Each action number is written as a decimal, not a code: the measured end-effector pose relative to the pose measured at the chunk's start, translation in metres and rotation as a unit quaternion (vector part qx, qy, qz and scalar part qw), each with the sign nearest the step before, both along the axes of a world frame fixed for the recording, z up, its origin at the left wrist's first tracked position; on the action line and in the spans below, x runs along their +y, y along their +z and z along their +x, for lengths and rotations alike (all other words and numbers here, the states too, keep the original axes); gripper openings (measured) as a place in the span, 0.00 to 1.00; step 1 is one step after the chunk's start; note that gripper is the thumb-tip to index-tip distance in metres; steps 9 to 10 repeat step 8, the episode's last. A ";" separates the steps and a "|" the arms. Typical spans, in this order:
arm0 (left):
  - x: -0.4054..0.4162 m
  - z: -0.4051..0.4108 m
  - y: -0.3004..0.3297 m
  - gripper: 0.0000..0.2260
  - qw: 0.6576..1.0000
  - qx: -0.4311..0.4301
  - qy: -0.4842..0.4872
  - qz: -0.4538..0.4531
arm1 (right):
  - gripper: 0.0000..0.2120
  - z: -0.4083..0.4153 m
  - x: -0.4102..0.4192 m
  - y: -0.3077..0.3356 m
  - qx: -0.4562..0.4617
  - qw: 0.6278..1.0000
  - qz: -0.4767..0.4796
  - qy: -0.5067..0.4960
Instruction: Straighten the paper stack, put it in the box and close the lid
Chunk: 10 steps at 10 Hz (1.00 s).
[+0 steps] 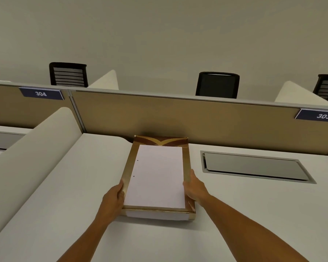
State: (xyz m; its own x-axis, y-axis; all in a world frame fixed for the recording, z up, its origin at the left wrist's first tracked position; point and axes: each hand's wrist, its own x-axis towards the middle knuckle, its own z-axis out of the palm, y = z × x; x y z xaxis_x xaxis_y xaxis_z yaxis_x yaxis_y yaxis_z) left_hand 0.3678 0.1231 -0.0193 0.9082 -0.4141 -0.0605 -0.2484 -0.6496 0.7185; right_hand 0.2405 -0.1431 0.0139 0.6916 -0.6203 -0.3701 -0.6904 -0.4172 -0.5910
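Note:
A flat gold-and-brown box [160, 141] lies lengthwise on the white desk [254, 214], its far end close to the partition. A squared stack of white paper [155, 174] with two punch holes on its left side lies inside the box's gold border. I cannot tell whether the stack rests on the lid or inside the box. A white layer shows under the gold band at the near end. My left hand [116, 197] grips the box's near left side. My right hand [194, 188] grips its near right side.
A tan partition [178, 118] with signs 304 and 303 closes off the back of the desk. A curved white divider [27, 157] rises on the left. A grey cable hatch [254, 167] is set into the desk to the right of the box. Black chairs stand beyond the partition.

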 end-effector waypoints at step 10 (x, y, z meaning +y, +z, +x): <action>-0.012 0.007 0.007 0.15 0.991 -0.013 0.007 0.133 | 0.35 -0.026 -0.007 -0.004 0.019 0.995 0.093 0.040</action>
